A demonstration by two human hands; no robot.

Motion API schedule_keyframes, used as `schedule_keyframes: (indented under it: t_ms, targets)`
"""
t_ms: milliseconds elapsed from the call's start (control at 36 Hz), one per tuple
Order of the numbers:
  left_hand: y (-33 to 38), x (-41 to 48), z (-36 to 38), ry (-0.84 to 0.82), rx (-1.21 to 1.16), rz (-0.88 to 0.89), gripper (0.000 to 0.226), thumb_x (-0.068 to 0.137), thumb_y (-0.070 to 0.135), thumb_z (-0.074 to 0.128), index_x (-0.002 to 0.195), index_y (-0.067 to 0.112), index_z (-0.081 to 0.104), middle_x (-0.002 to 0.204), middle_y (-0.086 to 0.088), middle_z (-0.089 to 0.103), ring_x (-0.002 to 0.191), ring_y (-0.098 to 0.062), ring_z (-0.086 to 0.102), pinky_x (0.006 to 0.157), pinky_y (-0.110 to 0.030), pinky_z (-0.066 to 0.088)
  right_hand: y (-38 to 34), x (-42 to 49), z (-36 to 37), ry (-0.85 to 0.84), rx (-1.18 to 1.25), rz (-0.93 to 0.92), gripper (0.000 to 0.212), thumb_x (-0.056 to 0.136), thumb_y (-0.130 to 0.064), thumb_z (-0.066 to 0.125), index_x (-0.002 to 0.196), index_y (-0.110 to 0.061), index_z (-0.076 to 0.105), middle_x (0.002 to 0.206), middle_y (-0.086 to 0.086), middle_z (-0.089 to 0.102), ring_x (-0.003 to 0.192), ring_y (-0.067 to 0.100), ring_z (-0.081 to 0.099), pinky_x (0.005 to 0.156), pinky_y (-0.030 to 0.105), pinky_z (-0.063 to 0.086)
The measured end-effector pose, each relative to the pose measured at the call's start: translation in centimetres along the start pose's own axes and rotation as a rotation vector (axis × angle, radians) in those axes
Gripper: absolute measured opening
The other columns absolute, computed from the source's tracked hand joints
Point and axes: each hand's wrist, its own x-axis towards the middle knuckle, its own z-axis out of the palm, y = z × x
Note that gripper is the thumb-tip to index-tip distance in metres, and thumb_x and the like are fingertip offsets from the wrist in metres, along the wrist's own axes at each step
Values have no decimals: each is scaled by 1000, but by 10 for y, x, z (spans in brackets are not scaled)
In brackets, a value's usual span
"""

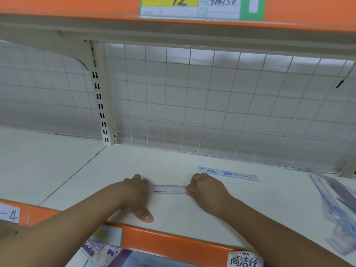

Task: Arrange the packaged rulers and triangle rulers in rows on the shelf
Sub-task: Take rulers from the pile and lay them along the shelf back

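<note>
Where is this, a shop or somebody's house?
Most likely a shop: a display shelf with an orange edge strip, a price label on the shelf above, and a packaged ruler lying on it.
</note>
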Motion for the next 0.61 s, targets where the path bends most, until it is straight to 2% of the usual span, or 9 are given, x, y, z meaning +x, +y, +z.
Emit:
schedule_keyframes:
  t_ms: [111,167,278,361,444,556,611]
  targets:
    - [-1,0,0,2,-3,4,86,74,53,74,135,6,36,131,-10,35,120,-28,45,94,-33,42,0,1,-2,-2,19,8,32,101,-26,39,105,-8,65,108,10,52,102,27,51,71,29,37]
    - [-2,0,1,-2,-7,4,85,74,54,73,135,6,38,131,-10,35,119,-28,45,95,-32,42,-1,3,-2,-1,20,30,31,101,-24,39,106,-8,65,101,9,48,97,26,50,69,28,35]
    - [-3,1,2,-2,-14,-9,82,73,55,73,131,4,44,131,-9,35,118,-27,46,94,-33,43,-2,12,1,16,25,82,24,97,-11,42,102,-7,65,93,3,36,100,26,53,60,26,32]
    - [-4,2,3,-3,-14,-17,84,73,56,73,132,3,45,131,-9,35,118,-28,46,94,-34,44,-5,20,4,22,16,88,24,93,-4,42,100,-6,65,92,3,35,102,26,52,58,26,33]
    - [-3,2,3,-1,-8,-24,84,73,56,73,131,2,46,129,-10,35,117,-28,46,92,-34,45,-11,28,5,18,-22,75,24,92,-1,42,101,-5,63,95,8,41,103,27,51,48,26,24]
    - [-1,1,1,1,1,-30,84,74,57,72,130,0,47,129,-11,36,115,-30,47,92,-35,45,-16,36,4,10,-47,58,29,88,5,40,106,-3,61,98,9,42,106,27,48,64,31,33]
    - [-1,1,1,4,-3,-33,84,73,57,73,130,0,48,129,-11,36,115,-30,47,92,-35,45,-18,40,3,5,-39,52,29,87,6,40,105,-3,61,94,9,44,107,28,48,63,30,33]
